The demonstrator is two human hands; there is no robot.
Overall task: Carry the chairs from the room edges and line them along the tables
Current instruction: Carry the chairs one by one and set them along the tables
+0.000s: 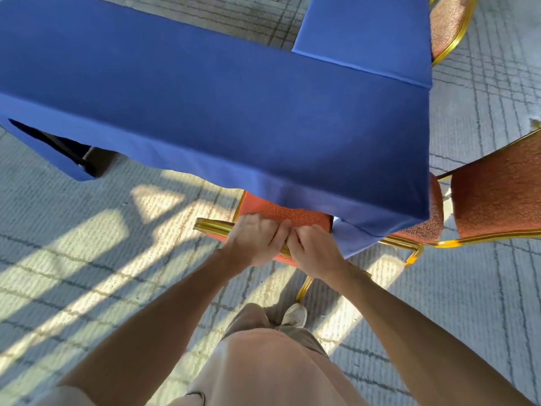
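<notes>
A: Grip state?
B: Left grip (254,241) and right grip (314,250), touching, both clamp the chair's (281,213) gold back rail; its seat sits under the blue-draped bench (205,98).
A: Surroundings?
B: Second chair (497,194) stands just beside, at the bench corner, on grey carpet (87,259).

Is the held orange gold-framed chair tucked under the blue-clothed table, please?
Partly in: the orange gold-framed chair has its seat front hidden under the blue tablecloth.

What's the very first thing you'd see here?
The long table under a bright blue cloth fills the top half. Just below its near edge, the left hand and right hand grip the back of an orange padded chair with a gold metal frame, seat tucked under the cloth.
</notes>
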